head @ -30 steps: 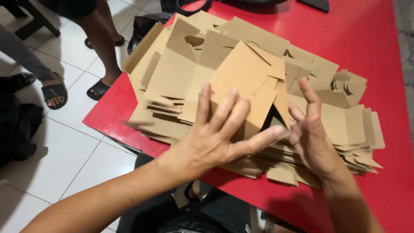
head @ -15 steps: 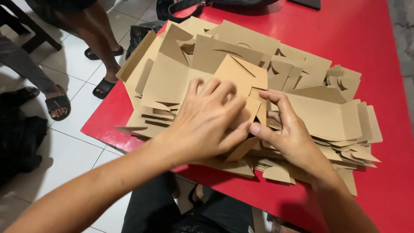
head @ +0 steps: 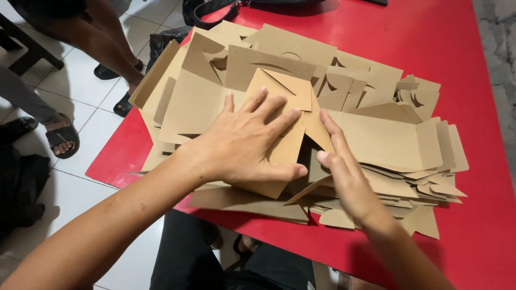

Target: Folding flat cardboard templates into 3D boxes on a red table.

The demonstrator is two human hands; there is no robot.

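Head view. A heap of flat brown die-cut cardboard blanks (head: 376, 139) lies on a glossy red table (head: 457, 48), spread from the table's left edge toward its middle. On top of the heap sits a partly folded brown cardboard piece with a diamond-shaped upper flap (head: 282, 91).

The left hand (head: 247, 145) lies palm down on this folded piece, fingers spread wide, thumb stretched toward the right along its lower edge; it presses and grips nothing. The right hand (head: 346, 172) rests just beside it, fingers straight and close together, fingertips touching the right edge of the same piece, thumb tucked at the fold.

A black strapped bag (head: 226, 8) lies at the table's far edge. On the white tiled floor (head: 80, 156) to the left stand other persons' feet in dark sandals (head: 62, 137).
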